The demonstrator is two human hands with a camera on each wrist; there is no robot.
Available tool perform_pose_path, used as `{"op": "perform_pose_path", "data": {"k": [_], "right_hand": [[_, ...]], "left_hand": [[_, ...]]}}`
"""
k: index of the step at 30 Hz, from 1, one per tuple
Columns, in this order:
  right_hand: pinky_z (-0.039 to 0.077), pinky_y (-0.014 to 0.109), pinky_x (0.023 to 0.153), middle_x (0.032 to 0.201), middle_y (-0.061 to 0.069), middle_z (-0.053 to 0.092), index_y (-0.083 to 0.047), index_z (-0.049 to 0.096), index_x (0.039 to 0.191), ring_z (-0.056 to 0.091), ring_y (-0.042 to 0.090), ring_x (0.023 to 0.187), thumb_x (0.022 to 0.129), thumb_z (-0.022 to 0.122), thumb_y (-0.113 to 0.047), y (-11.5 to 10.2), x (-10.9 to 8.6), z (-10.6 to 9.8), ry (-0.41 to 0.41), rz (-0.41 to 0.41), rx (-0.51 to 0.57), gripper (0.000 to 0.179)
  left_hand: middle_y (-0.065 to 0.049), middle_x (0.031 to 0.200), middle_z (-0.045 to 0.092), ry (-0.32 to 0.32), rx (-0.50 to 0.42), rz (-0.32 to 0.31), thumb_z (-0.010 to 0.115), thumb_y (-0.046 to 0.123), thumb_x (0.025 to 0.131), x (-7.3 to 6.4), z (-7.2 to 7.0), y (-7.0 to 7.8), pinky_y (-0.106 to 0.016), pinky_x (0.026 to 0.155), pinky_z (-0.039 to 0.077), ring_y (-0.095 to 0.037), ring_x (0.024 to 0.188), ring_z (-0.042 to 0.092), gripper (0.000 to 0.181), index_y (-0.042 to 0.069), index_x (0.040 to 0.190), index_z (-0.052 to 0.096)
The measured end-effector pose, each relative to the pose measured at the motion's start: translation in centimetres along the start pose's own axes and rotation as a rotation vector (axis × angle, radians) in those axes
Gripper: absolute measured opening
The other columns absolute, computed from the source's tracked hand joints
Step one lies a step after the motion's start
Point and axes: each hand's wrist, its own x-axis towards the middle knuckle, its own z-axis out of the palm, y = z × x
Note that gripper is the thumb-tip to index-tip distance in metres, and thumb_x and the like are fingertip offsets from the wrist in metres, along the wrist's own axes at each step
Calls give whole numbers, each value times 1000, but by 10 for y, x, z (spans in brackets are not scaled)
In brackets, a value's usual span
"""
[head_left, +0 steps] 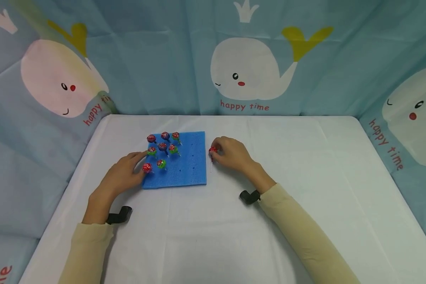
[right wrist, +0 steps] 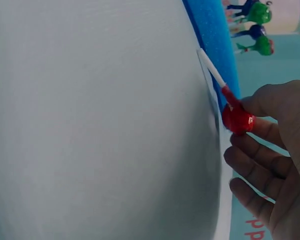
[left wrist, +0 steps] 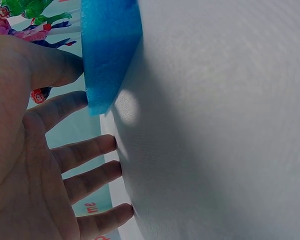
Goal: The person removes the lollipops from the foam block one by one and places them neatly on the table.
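In the head view, my right hand (head_left: 232,153) pinches a red-wrapped lollipop (right wrist: 237,118) by its candy end between thumb and fingers, its white stick pointing down. That lollipop is just off the right edge of a blue foam board (head_left: 193,157). My left hand (head_left: 122,173) is at the board's left edge. Its thumb (left wrist: 60,67) and index fingertip touch the foam, while the other fingers reach down to the tablecloth, fairly straight. Several wrapped lollipops stand upright in the board's left part, among them a red one (head_left: 147,168) and a green one (head_left: 161,164).
Small holes (head_left: 193,168) show in the right part of the foam board. A white cloth (head_left: 206,236) covers the table. Behind it hangs a blue curtain (head_left: 156,79) with whale prints. Black wrist cameras (head_left: 120,215) sit below both hands.
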Motion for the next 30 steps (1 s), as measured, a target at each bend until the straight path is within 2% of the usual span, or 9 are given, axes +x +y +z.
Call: {"op": "perform_pose_path", "data": {"k": [7, 14, 21, 30], "right_hand": [[61, 40, 85, 105, 5, 78, -10, 74, 113, 74, 20, 96, 100, 71, -28, 1, 0, 2, -11, -27, -13, 23], [60, 42, 88, 112, 5, 76, -11, 73, 121, 73, 21, 99, 100, 69, -30, 1, 1, 0, 48, -38, -51, 29], [58, 41, 83, 119, 8, 74, -10, 71, 129, 67, 23, 96, 101, 68, -32, -6, 0, -3, 89, -82, -31, 35], [62, 42, 90, 125, 10, 74, -9, 71, 130, 69, 24, 106, 101, 70, -30, -11, -3, -2, 74, -86, -17, 36]], "left_hand": [[-30, 163, 41, -27, 5, -26, 57, 25, 100, -2, -3, 0, -77, 117, 35, -56, 149, 38, 68, 6, 162, 40], [-30, 162, 42, -10, -8, -8, 57, 23, 100, 2, -5, 2, -77, 118, 35, -56, 149, 39, 67, 7, 163, 39], [-30, 162, 41, -16, 0, -16, 57, 24, 100, 4, -3, 3, -77, 117, 35, -56, 149, 38, 67, 6, 162, 39], [-31, 161, 42, -13, -4, -2, 57, 23, 99, 1, 0, 1, -77, 117, 35, -56, 148, 40, 67, 6, 162, 40]]}}
